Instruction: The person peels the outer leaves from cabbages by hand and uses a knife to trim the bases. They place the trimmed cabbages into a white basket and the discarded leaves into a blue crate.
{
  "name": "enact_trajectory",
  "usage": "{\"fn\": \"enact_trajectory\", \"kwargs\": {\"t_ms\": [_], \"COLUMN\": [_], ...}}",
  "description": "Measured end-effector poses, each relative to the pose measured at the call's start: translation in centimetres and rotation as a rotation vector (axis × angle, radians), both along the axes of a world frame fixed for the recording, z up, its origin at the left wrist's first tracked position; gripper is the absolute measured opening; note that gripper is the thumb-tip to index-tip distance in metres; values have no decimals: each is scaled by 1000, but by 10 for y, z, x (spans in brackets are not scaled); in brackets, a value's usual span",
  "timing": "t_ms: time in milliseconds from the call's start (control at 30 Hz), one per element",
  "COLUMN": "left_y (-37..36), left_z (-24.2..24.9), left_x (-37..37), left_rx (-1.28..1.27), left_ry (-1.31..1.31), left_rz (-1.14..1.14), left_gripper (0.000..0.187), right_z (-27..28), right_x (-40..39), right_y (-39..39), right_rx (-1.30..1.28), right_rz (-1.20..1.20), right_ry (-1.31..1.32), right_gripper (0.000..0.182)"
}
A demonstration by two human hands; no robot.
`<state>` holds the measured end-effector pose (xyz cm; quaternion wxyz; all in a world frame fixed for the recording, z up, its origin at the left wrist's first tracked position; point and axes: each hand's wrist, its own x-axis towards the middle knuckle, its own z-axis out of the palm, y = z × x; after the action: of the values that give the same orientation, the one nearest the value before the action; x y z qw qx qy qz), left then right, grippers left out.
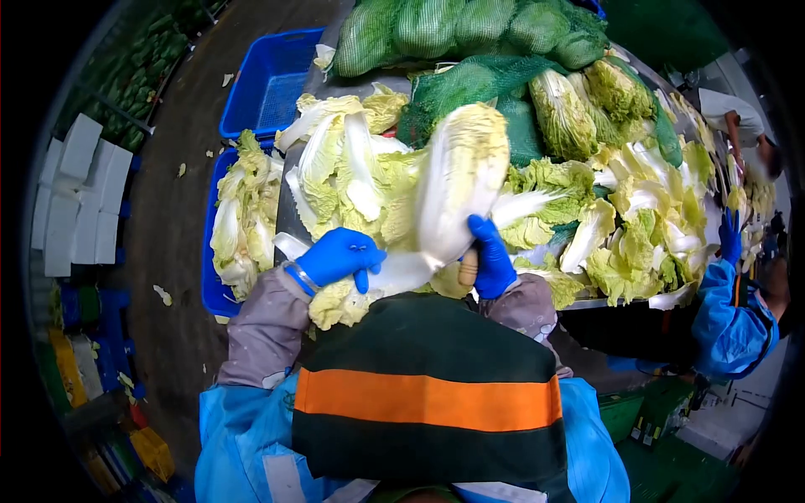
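Left of the cabbage's (465,172) base, the left hand (337,258) has its fingers clamped on a leaf (404,273); right of it, the right hand (495,261) wraps its fingers round a handle (468,268), touching the cabbage. Loose leaves (356,168) flank the cabbage on the counter (356,87); netted cabbages (482,25) lie beyond it.

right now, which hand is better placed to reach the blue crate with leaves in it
Probably the left hand: it is nearer that blue crate, while the right hand, against the cabbage, holds a wooden handle.

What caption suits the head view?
Napa cabbage in the right hand, left hand at a pale leaf, loose leaves beyond.
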<state>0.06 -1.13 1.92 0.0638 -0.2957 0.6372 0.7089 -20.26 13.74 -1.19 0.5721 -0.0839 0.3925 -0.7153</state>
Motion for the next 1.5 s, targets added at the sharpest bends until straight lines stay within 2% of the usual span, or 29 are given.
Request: {"fn": "enact_trajectory", "kwargs": {"t_ms": [33,67,100,167,200,233,267,333,367,400,433,533,567,700,833,933,1033,1067,1100,1167,1267,1300,1367,1400,1433,1500], "left_y": [1,2,2,13,13,13,14,22,26,31,38,61,68,67,67,63,36,11,-16,-42,-75,-77,-64,-52,-35,-9], "left_z": [-18,-32,-41,-51,-57,-62,-65,-41,-25,-5,11,28,25,15,4,-1,-24,-21,-12,17,24,27,36,27,25,-7], "left_x": [-2,-3,-9,-7,-8,-7,-8,-19,-22,-25,-28,-47,-55,-58,-59,-59,-58,-57,-54,-39,-24,-19,-22,-19,-23,-25], "left_rx": [-22,-268,-799,-963,-820,-727,-609,-371,-281,-288,-295,-830,-842,-896,-904,-754,-1027,-1083,-1138,-225,-237,-243,-159,-99,-74,-8], "left_ry": [-16,-73,-168,-177,-199,-6,77,264,314,326,337,266,274,272,268,378,401,486,570,559,506,488,354,394,322,386], "left_rz": [-1,-54,-259,-269,-225,-95,64,439,550,561,572,488,531,583,647,705,850,901,950,1063,1225,1188,976,815,728,539], "left_gripper": [25,25,22,21,30,27,24,20,17,22,28,49,50,40,31,28,24,20,16,13,21,21,24,33,44,60], "right_z": [-2,-2,8,1,13,10,5,3,5,7,10,13,12,10,4,4,4,-6,3,8,21,20,17,12,13,17], "right_x": [7,15,20,12,13,9,3,3,5,7,10,18,21,27,28,28,33,35,41,45,44,45,44,41,40,38], "right_y": [0,1,3,4,5,7,11,12,10,7,4,-3,-3,1,2,3,7,14,19,21,19,17,16,15,13,10], "right_rx": [-6,-17,-13,-117,-120,-124,-123,-103,-110,-118,-127,-171,-179,-90,-98,-78,0,-33,-43,-151,-185,-181,-169,-154,-143,-124], "right_rz": [26,19,14,-15,-43,-6,31,32,14,-3,-20,-51,-60,-89,-53,-32,-14,65,82,227,258,249,226,246,235,210], "right_ry": [30,-201,-338,-405,-295,-218,-142,-78,-65,-53,-42,138,176,54,100,72,-225,-406,-373,-229,-282,-273,-250,-209,-179,-117], "right_gripper": [67,67,66,68,68,69,70,72,70,68,66,67,67,67,64,62,61,62,65,71,74,74,75,74,75,75]}}
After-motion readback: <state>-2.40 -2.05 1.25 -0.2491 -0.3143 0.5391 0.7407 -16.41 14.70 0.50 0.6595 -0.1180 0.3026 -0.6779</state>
